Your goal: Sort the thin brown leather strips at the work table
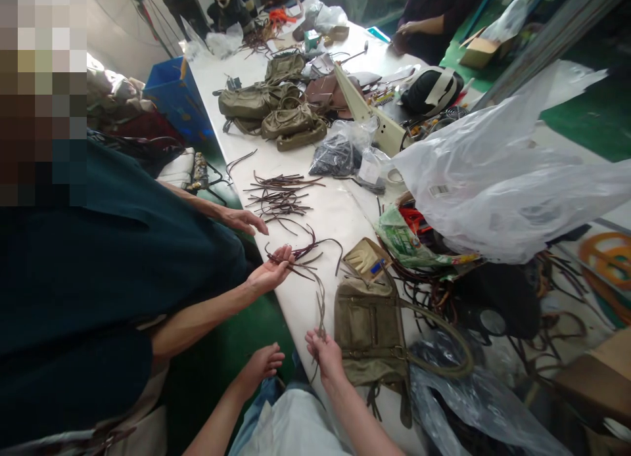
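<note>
My right hand [323, 352] pinches the lower ends of a few thin olive-brown leather strips [321, 306] at the table's near edge. My left hand [263, 364] hangs loosely beside it, off the table, holding nothing. An olive canvas bag [369, 331] lies just right of my right hand. A person in a dark shirt stands at my left; one of their hands [271, 272] holds a bundle of dark strips [305, 252], the other [244, 221] hovers near loose strips [280, 196].
Several olive bags [276, 111] lie further up the white table [340, 213]. A big clear plastic bag [493, 173], a dark bag of parts [338, 155], straps and cables crowd the right side. A blue box [177, 98] stands left of the table. Another person's hand [409, 29] is at the far end.
</note>
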Motion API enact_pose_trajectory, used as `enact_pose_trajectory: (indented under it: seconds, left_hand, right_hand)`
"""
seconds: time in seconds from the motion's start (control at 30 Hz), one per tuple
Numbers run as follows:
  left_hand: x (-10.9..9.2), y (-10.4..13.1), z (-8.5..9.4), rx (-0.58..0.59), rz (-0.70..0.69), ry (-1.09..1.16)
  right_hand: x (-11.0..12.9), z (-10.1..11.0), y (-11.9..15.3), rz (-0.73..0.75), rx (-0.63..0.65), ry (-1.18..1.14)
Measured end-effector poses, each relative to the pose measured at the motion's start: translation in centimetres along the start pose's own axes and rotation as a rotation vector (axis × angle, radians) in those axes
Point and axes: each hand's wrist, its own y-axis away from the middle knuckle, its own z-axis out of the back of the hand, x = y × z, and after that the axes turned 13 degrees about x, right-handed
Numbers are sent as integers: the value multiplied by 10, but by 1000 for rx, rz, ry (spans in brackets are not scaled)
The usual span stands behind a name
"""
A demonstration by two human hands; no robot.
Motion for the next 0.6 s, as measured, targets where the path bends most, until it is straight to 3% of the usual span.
enact_pose_trajectory:
  seconds: [0.2,0.6]
  left_hand:
    - [-4,-11,-10,-40,46,-71]
    - [-7,-2,-16,-30,20,-85]
  right_hand:
    - [-5,-3,8,44,-43,65]
    - [-12,-1,3,-23,0,-8]
